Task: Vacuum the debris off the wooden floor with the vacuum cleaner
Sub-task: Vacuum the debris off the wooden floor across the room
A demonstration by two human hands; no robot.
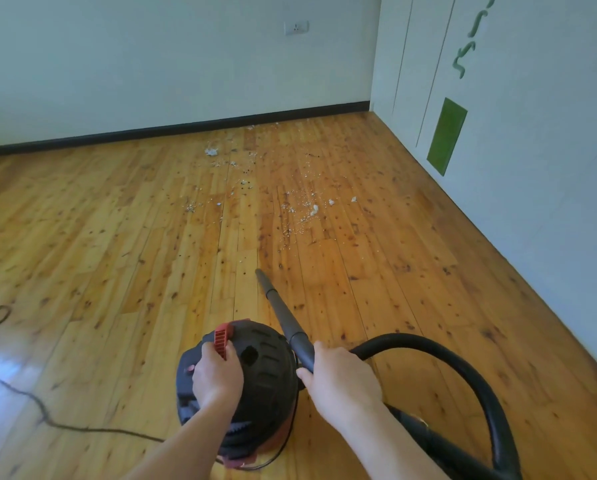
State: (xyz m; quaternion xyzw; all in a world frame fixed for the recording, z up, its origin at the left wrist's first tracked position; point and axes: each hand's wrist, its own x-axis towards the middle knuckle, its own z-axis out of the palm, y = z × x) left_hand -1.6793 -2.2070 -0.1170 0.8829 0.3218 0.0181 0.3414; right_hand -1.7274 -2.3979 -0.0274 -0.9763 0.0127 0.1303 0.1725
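A black canister vacuum cleaner (266, 372) with a red handle (222, 339) is below me on the wooden floor (117, 244). My left hand (217, 374) grips the red handle on its top. My right hand (342, 375) holds the grey nozzle tube (283, 313), whose tip points forward just above the floor. A black hose (463, 372) loops from the tube round to the right. White crumbs and scraps of debris (300, 209) lie scattered ahead of the nozzle tip, and more debris (212, 152) lies near the far wall.
A white wall with a black skirting board (172, 129) closes the far side. White panels with a green rectangle (446, 135) line the right side. The power cord (20, 393) trails over the floor at the left.
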